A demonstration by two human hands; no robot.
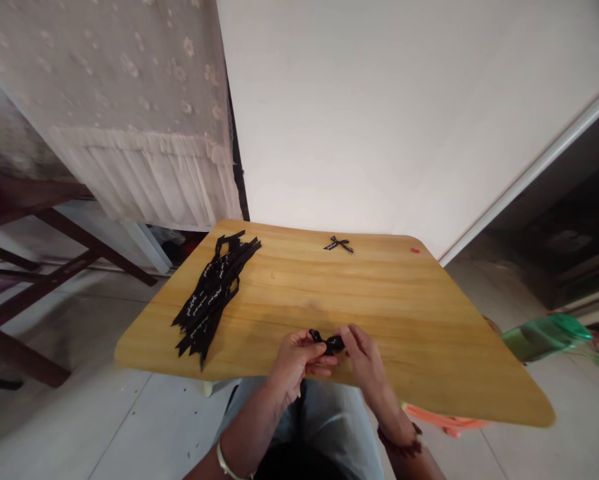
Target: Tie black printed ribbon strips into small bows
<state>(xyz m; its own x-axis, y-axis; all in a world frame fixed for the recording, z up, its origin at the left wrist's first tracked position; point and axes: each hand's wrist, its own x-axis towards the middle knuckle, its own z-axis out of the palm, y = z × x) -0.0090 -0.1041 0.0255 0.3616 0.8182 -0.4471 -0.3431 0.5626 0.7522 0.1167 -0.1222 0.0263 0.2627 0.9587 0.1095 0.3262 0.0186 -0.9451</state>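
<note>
Close to the table's near edge, my left hand [299, 360] pinches a black ribbon [333, 343] that is looped like a bow. My right hand [364, 357] grips the other side of this ribbon, its fingers closed. Part of the ribbon is hidden behind my fingers. To the left lies a pile of black ribbon strips [214, 293] with white lettering and pointed ends. A tied black bow [339, 244] rests by itself near the far edge.
The wooden table [379, 287] stands against a white wall [379, 120]. A small red piece [415, 251] lies at its far right corner. A lace curtain [169, 133] hangs at the left, beside a dark wooden stool [44, 267]. A green object [544, 335] is off to the right.
</note>
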